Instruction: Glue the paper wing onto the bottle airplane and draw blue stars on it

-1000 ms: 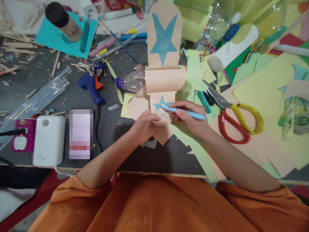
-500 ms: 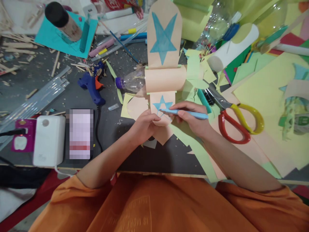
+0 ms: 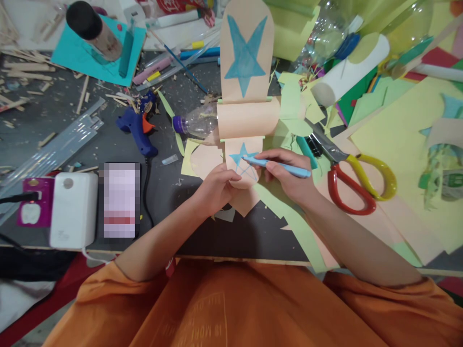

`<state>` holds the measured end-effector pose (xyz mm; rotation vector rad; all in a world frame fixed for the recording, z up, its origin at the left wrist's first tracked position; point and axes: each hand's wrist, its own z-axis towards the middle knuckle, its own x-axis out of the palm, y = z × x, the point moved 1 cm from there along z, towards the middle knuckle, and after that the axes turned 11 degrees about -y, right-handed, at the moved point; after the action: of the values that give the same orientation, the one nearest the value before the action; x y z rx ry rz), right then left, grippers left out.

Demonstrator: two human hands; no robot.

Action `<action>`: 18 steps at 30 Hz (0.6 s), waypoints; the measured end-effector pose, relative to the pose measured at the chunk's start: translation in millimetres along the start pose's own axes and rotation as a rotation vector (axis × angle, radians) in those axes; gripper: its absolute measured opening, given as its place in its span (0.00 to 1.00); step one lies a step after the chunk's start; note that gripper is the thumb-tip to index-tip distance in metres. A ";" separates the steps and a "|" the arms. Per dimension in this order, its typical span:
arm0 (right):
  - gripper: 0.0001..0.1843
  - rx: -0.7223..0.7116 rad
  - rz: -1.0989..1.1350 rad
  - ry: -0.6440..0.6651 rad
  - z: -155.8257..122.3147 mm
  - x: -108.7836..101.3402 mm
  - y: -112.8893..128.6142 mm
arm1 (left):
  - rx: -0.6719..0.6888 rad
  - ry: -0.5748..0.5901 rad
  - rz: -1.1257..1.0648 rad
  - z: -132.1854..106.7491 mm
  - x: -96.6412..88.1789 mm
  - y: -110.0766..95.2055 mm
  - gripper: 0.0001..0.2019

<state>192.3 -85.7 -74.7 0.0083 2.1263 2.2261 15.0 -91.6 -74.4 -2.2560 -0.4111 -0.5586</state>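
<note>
A plastic bottle (image 3: 202, 120) with a purple cap lies on its side, wrapped in peach paper (image 3: 249, 119). Two peach paper wings extend from it. On the far wing (image 3: 247, 89) is a filled-in blue star; the near wing (image 3: 231, 147) bears a star outline, coloured blue in its upper part. My left hand (image 3: 217, 189) pinches the near wing's end, thumb on top and the other fingers mostly hidden. In my right hand (image 3: 289, 176) is a light blue marker (image 3: 289, 167), gripped like a pen, its tip at the star on the near wing.
Large scissors (image 3: 352, 188) with red and yellow handles lie right of my right hand, among paper sheets (image 3: 394, 125). To the left are a blue glue gun (image 3: 137, 132), a phone (image 3: 121, 200), a white power bank (image 3: 73, 210) and clear glue sticks (image 3: 68, 137). A capped bottle (image 3: 96, 31) stands farther back.
The marker tip has shifted slightly up and right on the star, and its back end tilts a little differently. Both hands keep their grip; the left stays nearly still.
</note>
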 end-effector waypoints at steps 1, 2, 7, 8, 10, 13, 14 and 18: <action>0.07 -0.003 0.000 0.005 -0.3 0.2 0.3 | -0.002 0.002 -0.003 0.1 0.4 -0.3 0.15; 0.07 -0.006 -0.002 0.013 -0.5 0.4 0.5 | -0.003 0.006 -0.005 0.1 0.9 -0.5 0.14; 0.07 -0.010 -0.034 0.052 -1.3 -0.3 0.6 | 0.007 0.027 0.016 -0.4 2.6 -1.2 0.12; 0.07 -0.015 -0.034 0.058 -1.4 -0.7 0.4 | 0.013 0.025 0.019 -0.6 2.6 -1.2 0.12; 0.07 -0.030 -0.032 0.073 -1.5 -1.4 0.1 | 0.022 0.027 0.019 -0.8 2.1 -1.1 0.12; 0.07 -0.047 -0.041 0.100 -1.8 -2.4 0.1 | 0.020 0.046 0.022 -0.7 0.9 -0.4 0.12; 0.08 -0.049 -0.050 0.108 -1.9 -2.7 0.1 | 0.016 0.049 0.023 -0.7 0.5 -0.2 0.12; 0.07 -0.046 -0.027 0.083 -1.3 -3.1 0.3 | 0.016 0.045 0.030 -0.7 0.3 -0.5 0.13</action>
<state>195.3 -87.2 -74.3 -0.1167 2.1006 2.2981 14.9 -91.7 -73.6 -2.2263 -0.3568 -0.5878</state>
